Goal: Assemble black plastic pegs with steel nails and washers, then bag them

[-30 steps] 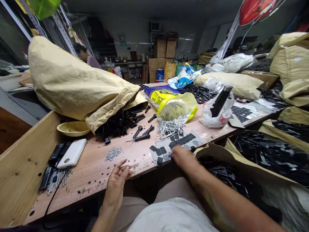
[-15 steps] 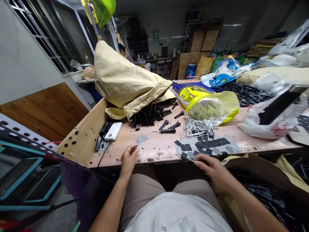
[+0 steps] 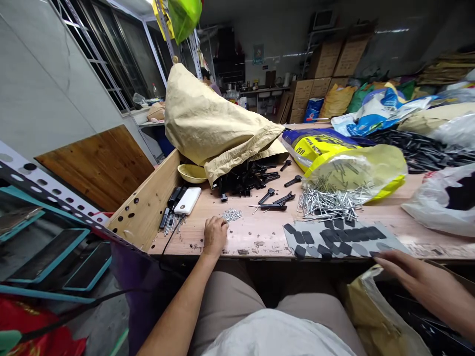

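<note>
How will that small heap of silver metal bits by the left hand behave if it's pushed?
The silver metal bits would probably scatter rather than shift as one, being tiny and loose. They look shiny and hard, so they may slide easily on the flat bench. The heap lies low, so toppling seems unlikely.

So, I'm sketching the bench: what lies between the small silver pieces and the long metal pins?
A cluster of black parts lies between the small silver pieces and the long metal pins, as the head view shows.
</note>
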{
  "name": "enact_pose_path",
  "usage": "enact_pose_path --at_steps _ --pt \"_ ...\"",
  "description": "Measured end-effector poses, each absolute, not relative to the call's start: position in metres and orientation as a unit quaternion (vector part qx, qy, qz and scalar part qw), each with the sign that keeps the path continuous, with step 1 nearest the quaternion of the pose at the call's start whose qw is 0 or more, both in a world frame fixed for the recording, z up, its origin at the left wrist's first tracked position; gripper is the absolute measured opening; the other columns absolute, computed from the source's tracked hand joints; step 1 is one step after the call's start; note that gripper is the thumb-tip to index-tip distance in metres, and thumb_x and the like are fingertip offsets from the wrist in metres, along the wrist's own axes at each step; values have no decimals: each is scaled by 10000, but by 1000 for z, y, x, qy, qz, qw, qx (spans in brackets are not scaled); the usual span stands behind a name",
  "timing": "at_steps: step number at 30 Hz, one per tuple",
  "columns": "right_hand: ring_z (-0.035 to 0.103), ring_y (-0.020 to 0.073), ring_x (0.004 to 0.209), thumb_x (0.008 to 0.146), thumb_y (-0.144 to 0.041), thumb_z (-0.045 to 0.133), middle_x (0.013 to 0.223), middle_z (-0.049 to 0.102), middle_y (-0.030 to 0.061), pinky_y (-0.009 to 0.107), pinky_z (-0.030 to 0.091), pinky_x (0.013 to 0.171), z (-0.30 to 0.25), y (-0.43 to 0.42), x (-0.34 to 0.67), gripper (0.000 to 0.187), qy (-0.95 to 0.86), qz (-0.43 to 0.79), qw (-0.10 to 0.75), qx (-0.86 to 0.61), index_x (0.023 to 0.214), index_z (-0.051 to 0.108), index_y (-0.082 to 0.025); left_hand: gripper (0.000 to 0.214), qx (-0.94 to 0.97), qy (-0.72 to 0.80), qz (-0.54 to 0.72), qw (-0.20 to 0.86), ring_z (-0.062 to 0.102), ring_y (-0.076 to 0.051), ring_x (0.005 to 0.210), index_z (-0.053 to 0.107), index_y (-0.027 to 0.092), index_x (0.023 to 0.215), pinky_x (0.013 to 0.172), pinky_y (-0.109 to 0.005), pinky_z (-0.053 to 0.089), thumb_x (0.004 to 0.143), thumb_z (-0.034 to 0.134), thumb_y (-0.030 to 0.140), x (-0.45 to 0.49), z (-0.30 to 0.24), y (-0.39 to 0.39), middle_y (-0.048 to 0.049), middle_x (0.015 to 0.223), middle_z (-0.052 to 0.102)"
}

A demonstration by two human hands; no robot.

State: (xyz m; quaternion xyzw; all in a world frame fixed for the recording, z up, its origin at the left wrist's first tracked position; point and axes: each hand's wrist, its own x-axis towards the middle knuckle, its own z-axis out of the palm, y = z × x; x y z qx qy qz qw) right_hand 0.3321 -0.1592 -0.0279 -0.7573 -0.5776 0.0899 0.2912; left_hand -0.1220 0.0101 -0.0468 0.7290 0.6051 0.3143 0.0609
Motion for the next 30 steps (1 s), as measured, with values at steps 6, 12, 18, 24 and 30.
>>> enact_pose_path --at_steps 6,12,18,24,30 --pt "621 227 869 925 -405 474 952 705 61 326 447 783 -2 -34 201 258 -761 108 227 -598 932 671 -237 131 721 609 322 70 539 -254 861 622 207 706 822 -365 413 790 562 126 -122 -43 9 -67 810 654" --pt "538 245 965 915 -252 556 1025 649 106 331 365 831 -20 53 119 202 -797 7 168 -580 1062 688 -217 71 559 562 489 364 548 -152 686 590 200 737 648 -253 414 784 603 253 -117 -38 -7 7 701 612" --pt "514 249 943 910 -198 534 948 637 112 344 357 818 -38 70 114 148 -796 4 200 -572 856 671 -179 298 317 428 536 655 511 -70 602 665 120 825 512 -149 362 612 835 242 -107 -18 -25 -17 705 628" --pt "567 191 846 985 -188 361 903 632 73 308 413 818 -15 28 123 193 -807 33 273 -523 977 554 -176 279 158 321 522 774 545 -73 619 657 105 779 475 -122 377 605 866 168 -91 -3 -32 -18 689 603" --pt "607 165 764 998 -290 387 880 633 35 255 430 673 14 -47 111 144 -829 124 333 -432 1020 510 -218 272 125 290 508 802 553 -72 610 649 100 772 475 -118 393 618 863 167 -68 5 -43 -19 678 608"
